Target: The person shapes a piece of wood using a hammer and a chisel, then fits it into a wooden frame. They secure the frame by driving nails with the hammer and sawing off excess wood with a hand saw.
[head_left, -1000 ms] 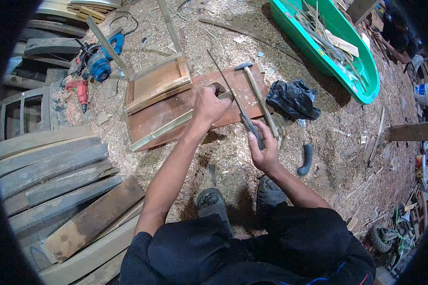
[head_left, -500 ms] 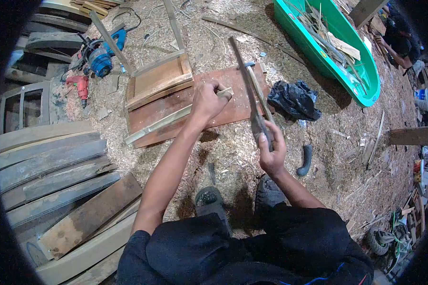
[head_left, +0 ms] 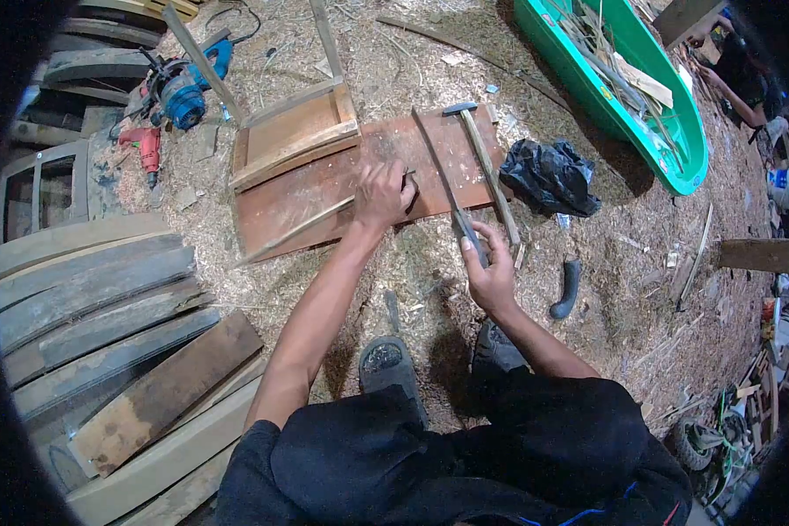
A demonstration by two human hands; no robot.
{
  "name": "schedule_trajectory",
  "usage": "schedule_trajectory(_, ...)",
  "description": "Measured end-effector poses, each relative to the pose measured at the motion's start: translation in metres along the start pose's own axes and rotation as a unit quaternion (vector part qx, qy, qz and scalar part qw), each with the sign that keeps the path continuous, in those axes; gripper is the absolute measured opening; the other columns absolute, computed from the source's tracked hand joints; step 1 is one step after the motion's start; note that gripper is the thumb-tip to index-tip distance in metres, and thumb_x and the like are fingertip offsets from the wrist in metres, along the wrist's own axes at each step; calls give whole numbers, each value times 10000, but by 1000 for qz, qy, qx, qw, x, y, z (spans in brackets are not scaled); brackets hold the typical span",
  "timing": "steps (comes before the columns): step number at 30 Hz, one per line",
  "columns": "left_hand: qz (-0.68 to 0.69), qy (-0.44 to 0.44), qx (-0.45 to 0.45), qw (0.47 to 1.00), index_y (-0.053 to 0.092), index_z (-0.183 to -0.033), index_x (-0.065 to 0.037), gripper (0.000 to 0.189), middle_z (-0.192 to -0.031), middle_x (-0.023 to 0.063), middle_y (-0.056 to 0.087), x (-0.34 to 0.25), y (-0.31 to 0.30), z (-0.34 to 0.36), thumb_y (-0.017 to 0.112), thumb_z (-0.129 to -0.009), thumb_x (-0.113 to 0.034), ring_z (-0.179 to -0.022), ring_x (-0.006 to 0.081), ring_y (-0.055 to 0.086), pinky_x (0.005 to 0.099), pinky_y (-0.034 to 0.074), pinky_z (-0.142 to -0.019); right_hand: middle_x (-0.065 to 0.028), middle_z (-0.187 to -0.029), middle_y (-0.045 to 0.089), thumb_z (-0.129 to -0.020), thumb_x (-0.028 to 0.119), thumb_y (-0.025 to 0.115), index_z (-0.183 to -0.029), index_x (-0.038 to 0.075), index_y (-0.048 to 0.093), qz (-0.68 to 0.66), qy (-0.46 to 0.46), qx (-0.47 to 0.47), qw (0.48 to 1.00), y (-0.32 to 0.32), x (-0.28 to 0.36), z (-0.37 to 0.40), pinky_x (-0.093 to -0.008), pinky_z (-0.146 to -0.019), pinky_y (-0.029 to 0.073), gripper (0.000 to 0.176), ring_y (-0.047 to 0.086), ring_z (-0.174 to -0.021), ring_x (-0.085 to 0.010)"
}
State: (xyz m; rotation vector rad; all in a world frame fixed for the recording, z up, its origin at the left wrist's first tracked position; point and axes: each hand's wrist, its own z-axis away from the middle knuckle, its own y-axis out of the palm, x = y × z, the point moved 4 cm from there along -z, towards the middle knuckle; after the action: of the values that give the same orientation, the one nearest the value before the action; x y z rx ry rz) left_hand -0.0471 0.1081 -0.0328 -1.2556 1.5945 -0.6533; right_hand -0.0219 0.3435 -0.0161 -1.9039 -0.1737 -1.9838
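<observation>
My left hand (head_left: 380,195) is closed around a thin wooden strip (head_left: 300,230), which slants down to the left over a reddish-brown board (head_left: 263,206). In my right hand (head_left: 493,272) is the handle of a machete (head_left: 436,159), its long, dark, narrow blade pointing away from me. The blade is just right of my left hand, apart from the strip. A hammer (head_left: 491,180) with a wooden handle lies across the board's right end. On the board's left part rests a small wooden frame with legs (head_left: 294,131), perhaps a stool.
A green tub (head_left: 627,131) holds wood scraps. Beside the board lies a black plastic bag (head_left: 550,178). A blue circular saw (head_left: 184,101) and a red drill (head_left: 145,151) are at left, above stacked curved planks (head_left: 96,285). Another person (head_left: 741,83) is at far right.
My left hand has lowered toward the board, turning the strip. The machete has come down and left with my right hand, away from the hammer, which is now in fuller view.
</observation>
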Motion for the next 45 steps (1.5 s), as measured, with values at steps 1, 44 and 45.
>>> schedule_trajectory(1,7,7,-2,1000,590,-892,-47,163,-788,153,648,-1,-2,0,647,-828,-186,-779,333,642,501,469,-756,23,-753,567,-973,143,590,-1268,26,548,-5,11,5,1000,1,-2,2,-239,-577,402,320,483,-650,-47)
schedule_trajectory(44,30,-22,-22,999,563,-784,-19,253,-805,137,558,0,-1,3,757,-768,-182,-788,353,595,464,479,-697,8,-675,577,-972,175,594,-1272,44,553,16,63,61,996,14,-2,13,-272,-555,426,330,513,-610,-69)
schedule_trajectory(45,37,-22,-24,999,563,-784,-20,252,-804,136,557,0,-1,3,758,-765,-179,-788,353,594,464,479,-698,7,-669,577,-972,177,594,-1268,44,554,20,62,58,996,14,-2,13,-276,-552,428,327,515,-605,-71)
